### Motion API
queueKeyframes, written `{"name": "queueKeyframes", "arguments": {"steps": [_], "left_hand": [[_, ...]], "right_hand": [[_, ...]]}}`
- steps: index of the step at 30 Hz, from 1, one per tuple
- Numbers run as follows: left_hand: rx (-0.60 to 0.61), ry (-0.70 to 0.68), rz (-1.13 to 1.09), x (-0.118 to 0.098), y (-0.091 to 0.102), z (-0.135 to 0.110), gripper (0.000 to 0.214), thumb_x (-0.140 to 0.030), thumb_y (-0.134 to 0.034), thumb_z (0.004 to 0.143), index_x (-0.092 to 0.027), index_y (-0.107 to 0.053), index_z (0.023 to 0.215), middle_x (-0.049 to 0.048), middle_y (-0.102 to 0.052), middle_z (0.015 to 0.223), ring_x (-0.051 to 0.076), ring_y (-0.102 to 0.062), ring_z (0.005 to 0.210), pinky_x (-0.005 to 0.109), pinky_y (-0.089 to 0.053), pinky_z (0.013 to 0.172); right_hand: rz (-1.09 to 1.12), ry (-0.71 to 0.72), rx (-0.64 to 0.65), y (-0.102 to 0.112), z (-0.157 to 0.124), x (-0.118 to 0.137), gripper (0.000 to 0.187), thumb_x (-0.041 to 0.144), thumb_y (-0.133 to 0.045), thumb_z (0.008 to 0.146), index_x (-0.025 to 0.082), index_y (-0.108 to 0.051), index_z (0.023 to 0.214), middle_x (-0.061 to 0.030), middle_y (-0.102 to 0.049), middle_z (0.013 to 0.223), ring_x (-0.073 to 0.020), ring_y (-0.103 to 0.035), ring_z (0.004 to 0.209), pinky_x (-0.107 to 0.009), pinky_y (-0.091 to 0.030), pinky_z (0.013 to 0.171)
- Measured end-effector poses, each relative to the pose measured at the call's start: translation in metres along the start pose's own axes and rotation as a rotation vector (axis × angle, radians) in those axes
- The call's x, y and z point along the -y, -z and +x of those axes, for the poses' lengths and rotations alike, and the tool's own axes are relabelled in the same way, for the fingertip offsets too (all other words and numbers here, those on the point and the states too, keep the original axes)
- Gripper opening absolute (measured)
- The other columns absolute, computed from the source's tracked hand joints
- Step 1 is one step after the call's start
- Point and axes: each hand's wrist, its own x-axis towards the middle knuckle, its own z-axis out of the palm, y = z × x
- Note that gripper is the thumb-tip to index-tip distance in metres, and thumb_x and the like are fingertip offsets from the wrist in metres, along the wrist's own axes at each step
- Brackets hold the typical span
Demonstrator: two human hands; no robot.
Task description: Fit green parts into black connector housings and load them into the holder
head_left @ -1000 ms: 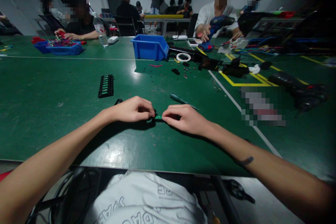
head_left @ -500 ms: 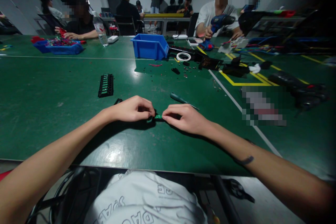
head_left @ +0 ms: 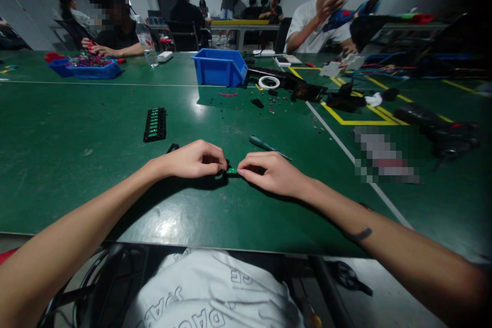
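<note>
Between my two hands is a small green circuit board [head_left: 231, 171] with a black edge along its near side. My left hand [head_left: 198, 160] pinches its left end, thumb and fingertips together. At the right end my right hand [head_left: 271, 171] grips it in the same way. My fingers cover both ends of the board. A dark green screwdriver [head_left: 265, 144] lies just beyond my right hand. Behind my left wrist, a small black part [head_left: 173, 148] is partly hidden. Farther off to the left rests a black holder [head_left: 155, 124] with several green boards in a row.
A blue bin [head_left: 220, 68] stands across the table, with a white tape ring [head_left: 268, 83] and scattered small parts near it. At left is a blue tray [head_left: 95, 70] of wires beside a bottle [head_left: 146, 45]. A black power tool [head_left: 442, 130] lies right. Co-workers sit opposite.
My hands and the board stay in place. Across the table, a co-worker in white has raised the blue drill from the tabletop towards the chest.
</note>
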Motion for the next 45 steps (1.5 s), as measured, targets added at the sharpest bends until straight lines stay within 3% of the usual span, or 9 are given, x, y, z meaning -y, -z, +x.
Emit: {"name": "queueKeyframes", "arguments": {"steps": [35,41,45], "left_hand": [[-0.002,0.01,0.035,-0.0004,0.0013,-0.0007,0.021,-0.015,-0.055,0.09,-0.012,-0.075,0.096,0.0048,-0.073,0.091,0.014,-0.065,0.082,0.022,-0.046,0.072],[-0.06,-0.013,0.128,-0.0022,0.0002,-0.0013,0.018,-0.022,-0.058,0.091,-0.013,-0.073,0.097,0.0033,-0.07,0.087,0.012,-0.059,0.073,0.021,-0.043,0.066],[-0.051,0.012,0.243,-0.0016,-0.0054,-0.001,0.027,-0.037,-0.067,0.091,-0.015,-0.071,0.107,0.0019,-0.068,0.085,0.012,-0.057,0.071,0.022,-0.039,0.065]], "right_hand": [[0.002,-0.014,0.011,0.0002,-0.0005,0.0002,0.013,0.018,-0.061,0.096,0.016,-0.073,0.094,-0.0042,-0.071,0.085,-0.0142,-0.063,0.074,-0.026,-0.047,0.072],[0.015,-0.026,-0.021,0.0005,-0.0005,-0.0003,0.012,0.02,-0.061,0.095,0.018,-0.072,0.094,-0.0035,-0.07,0.085,-0.0145,-0.063,0.073,-0.027,-0.047,0.07],[0.026,-0.051,-0.029,0.0003,0.0001,0.0008,0.012,0.023,-0.063,0.095,0.017,-0.072,0.1,-0.0036,-0.068,0.084,-0.0137,-0.062,0.071,-0.025,-0.047,0.068]]}}
